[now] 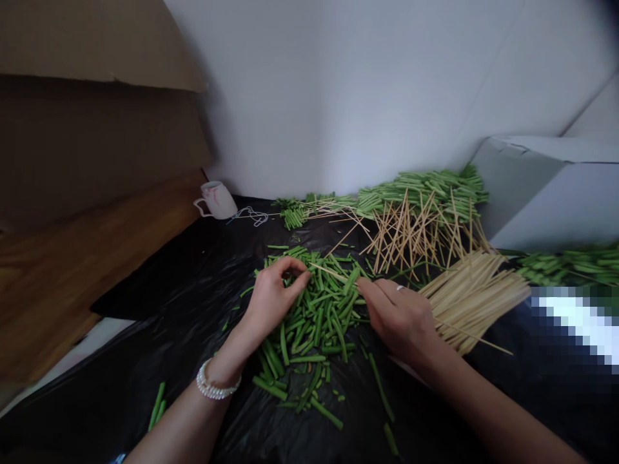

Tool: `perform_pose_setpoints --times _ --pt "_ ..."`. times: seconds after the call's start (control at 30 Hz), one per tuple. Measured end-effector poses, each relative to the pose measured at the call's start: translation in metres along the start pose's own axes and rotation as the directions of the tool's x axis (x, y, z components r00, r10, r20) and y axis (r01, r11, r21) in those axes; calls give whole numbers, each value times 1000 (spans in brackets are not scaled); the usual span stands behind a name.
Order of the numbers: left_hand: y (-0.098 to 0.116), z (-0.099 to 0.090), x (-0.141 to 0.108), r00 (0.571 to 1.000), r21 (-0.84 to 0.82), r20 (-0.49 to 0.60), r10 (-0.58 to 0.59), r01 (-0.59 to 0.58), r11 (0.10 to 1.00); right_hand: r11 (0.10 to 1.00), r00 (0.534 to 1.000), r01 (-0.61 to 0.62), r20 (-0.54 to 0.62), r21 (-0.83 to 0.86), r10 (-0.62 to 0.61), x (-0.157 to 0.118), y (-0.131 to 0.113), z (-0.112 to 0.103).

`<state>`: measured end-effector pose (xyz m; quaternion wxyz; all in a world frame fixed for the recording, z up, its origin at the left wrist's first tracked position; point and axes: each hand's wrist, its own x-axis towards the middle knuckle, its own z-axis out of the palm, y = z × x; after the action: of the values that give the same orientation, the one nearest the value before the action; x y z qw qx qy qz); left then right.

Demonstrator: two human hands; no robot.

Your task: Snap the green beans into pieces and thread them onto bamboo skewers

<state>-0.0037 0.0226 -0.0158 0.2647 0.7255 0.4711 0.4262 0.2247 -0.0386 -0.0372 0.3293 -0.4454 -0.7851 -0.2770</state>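
Observation:
Over a loose heap of cut green bean pieces (pixel 316 322), my right hand (pixel 399 316) grips a thin bamboo skewer (pixel 331 270) that points left. A green piece lies close to its fingertips; I cannot tell whether they hold it too. My left hand (pixel 275 290) is at the skewer's far end, thumb and forefinger pinched together. Whatever is between those fingertips is too small to make out. Right beside my right hand lies a thick bundle of bare skewers (pixel 476 296).
Black plastic sheeting (pixel 193 348) covers the work surface. Behind are filled green skewers (pixel 420 190) with their sticks jutting forward. A white mug (pixel 217 200) lies tilted near a tangled cord (pixel 256 216). A cardboard box (pixel 97 129) stands left, a white box (pixel 541 193) right.

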Motion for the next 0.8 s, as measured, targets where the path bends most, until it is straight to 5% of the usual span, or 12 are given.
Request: perform_pose_setpoints --times 0.07,0.17,0.23,0.3,0.8 --pt "0 0 1 987 -312 -8 -161 151 938 1000 1000 3 -2 2 -3 0 0 0" --pt "0 1 2 915 -679 159 -370 374 631 1000 1000 13 15 10 -13 0 -1 -1" --pt "0 2 3 865 -763 267 -425 459 455 1000 999 15 32 15 -16 0 -1 -2" --pt "0 2 3 836 -781 328 -439 502 372 1000 999 13 41 19 -14 0 -2 -1" --pt "2 2 2 825 -793 373 -425 521 315 1000 1000 -2 29 15 2 1 -1 -2"
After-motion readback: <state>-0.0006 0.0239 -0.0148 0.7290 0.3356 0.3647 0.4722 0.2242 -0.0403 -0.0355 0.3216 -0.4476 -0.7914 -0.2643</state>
